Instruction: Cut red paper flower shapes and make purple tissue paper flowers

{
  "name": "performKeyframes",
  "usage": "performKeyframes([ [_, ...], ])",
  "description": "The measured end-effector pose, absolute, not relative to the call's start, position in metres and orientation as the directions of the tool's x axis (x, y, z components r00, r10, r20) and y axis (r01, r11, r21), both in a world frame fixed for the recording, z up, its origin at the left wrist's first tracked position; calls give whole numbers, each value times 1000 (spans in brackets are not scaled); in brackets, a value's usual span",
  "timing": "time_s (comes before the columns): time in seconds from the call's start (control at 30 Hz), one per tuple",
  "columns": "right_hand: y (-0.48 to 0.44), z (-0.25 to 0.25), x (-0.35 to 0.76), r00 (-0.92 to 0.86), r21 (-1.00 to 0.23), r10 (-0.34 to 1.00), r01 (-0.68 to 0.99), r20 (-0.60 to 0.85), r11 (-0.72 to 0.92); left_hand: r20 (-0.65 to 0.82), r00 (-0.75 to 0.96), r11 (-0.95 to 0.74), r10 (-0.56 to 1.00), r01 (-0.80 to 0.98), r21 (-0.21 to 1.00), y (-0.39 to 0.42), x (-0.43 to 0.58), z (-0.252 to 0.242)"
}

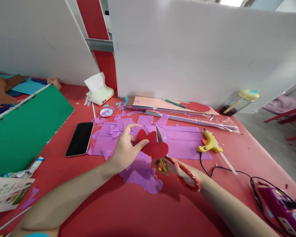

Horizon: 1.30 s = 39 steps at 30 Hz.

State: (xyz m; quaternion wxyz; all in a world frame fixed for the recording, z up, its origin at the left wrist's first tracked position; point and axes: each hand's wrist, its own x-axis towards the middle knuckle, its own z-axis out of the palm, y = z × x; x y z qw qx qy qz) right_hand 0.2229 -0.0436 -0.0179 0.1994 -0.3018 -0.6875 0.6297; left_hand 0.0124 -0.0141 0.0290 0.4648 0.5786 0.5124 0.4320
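Observation:
My left hand (127, 149) pinches a red paper cutout (154, 148) with rounded, petal-like lobes between thumb and fingers. In my right hand (174, 167) is a pair of scissors (191, 179) with a red-orange handle loop. One blade points up behind the cutout's right edge; the paper hides part of the scissors, so I cannot tell whether they are cutting. Something yellow shows by the right fingers, its kind unclear. Below both hands lie purple paper sheets (185, 148), scraps, and a wavy-edged purple piece (143, 174).
A phone (79, 139) and a green board (32, 128) lie left. Behind are a tissue pack (101, 95), a green pen (175, 103) and wrapped paper sheets (150, 103). At right are a yellow glue gun (209, 143), its black cord, and a purple power strip (281, 207).

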Motion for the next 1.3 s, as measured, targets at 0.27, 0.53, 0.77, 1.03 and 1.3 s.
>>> performKeyframes([
  [0.27,-52,-20,210,-671,-993,734,116,-107,-38,-7,114,-10,993,150,989,-13,13,26],
  [0.53,-57,-28,202,-723,-965,686,-117,-80,-236,33,138,-48,990,108,993,-15,11,28],
  [0.77,-57,-24,195,-785,-837,620,-340,1,-429,30,120,-35,992,40,999,-10,7,34],
  [1.03,-55,-30,199,-721,-903,693,-284,-22,-323,5,198,12,980,-81,997,-9,10,30],
  [1.3,-57,-30,198,-740,-907,672,-268,-23,-326,123,140,-135,983,87,987,-12,11,31],
])
